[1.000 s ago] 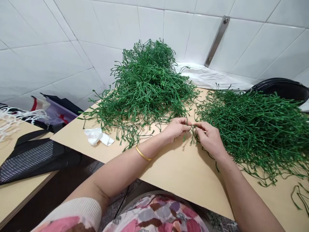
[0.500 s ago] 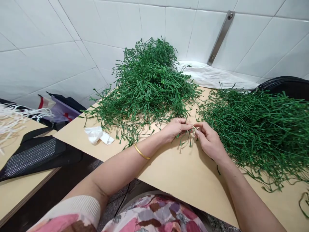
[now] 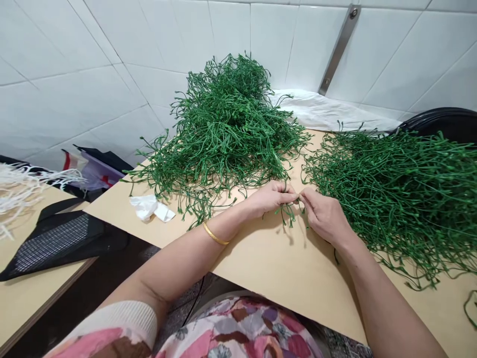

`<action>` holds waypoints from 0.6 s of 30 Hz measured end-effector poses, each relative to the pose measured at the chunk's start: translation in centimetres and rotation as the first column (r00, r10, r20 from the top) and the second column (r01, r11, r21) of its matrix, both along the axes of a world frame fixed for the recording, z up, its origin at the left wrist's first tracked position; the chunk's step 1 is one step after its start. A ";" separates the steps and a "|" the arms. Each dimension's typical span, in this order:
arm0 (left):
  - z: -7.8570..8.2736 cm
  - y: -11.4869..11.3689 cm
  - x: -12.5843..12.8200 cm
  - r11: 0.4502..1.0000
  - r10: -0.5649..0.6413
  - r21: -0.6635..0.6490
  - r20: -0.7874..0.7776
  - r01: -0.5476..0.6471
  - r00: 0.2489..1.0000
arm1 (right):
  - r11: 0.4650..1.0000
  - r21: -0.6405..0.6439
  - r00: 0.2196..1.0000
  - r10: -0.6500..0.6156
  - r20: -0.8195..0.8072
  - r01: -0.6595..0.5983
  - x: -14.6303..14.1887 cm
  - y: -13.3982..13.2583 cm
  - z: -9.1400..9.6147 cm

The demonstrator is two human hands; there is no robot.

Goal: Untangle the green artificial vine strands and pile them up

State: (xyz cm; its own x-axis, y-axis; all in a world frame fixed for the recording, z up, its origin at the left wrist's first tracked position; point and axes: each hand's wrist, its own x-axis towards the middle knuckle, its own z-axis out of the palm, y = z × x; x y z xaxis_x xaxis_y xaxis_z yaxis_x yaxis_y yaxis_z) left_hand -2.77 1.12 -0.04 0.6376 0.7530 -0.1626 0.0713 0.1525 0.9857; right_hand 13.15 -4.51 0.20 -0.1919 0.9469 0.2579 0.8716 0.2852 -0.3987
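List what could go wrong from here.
1. The thin held strands could slip, since the left grip and right grip pinch them only at the fingertips.
2. The right forearm runs close beside the right pile, so loose ends might snag on it.
3. The crumpled white tissue lies near the left pile's stray strands and could get mixed in.

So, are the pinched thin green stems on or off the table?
Off: the hands hold the stems above their separate shadows on the tan tabletop.

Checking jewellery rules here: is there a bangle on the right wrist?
No, the right wrist looks bare; the gold bangle circles the left arm.
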 end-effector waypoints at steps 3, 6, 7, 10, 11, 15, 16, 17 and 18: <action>0.4 -0.2 -0.1 0.998 -0.045 -0.035 0.118 0.050 0.992 | 0.985 -0.144 0.946 0.044 -0.322 -0.095 0.0 -0.1 0.6; 0.7 -0.3 -0.2 0.990 -0.086 -0.090 0.232 0.110 0.969 | 0.923 -0.257 0.681 0.006 -0.732 -0.285 0.0 -0.4 1.3; 0.7 -0.1 -0.3 0.986 -0.078 -0.124 0.266 0.114 0.961 | 0.907 -0.261 0.577 -0.025 -0.817 -0.330 -0.1 -0.5 1.6; 0.2 0.8 -0.3 0.969 0.018 -0.236 0.349 0.070 0.937 | 0.931 -0.167 0.320 -0.058 -0.946 -0.324 -0.1 -0.7 2.2; -0.1 1.0 -0.2 0.965 0.059 -0.260 0.349 0.036 0.935 | 0.949 -0.142 0.273 -0.062 -0.960 -0.282 -0.1 -0.7 2.3; -0.7 1.2 0.3 0.969 0.177 -0.209 0.226 -0.129 0.958 | 0.974 -0.202 0.252 -0.172 -0.952 -0.100 0.3 0.1 1.8; -0.8 1.0 0.5 0.971 0.197 -0.171 0.195 -0.164 0.961 | 0.974 -0.219 0.263 -0.199 -0.944 -0.049 0.3 0.2 1.5; -0.8 0.7 0.7 0.972 0.215 -0.135 0.168 -0.193 0.962 | 0.976 -0.220 0.280 -0.214 -0.936 0.010 0.3 0.3 1.3; -0.8 0.5 0.9 0.971 0.230 -0.103 0.146 -0.217 0.962 | 0.977 -0.199 0.308 -0.214 -0.927 0.079 0.2 0.3 1.1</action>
State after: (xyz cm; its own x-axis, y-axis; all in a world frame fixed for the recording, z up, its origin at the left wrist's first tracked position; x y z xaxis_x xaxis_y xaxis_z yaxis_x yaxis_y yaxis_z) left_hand -1.89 1.59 -0.86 0.4770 0.8669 -0.1445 -0.1274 0.2308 0.9646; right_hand 13.36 -4.17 1.34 0.2599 0.9630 0.0712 -0.0867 0.0967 -0.9915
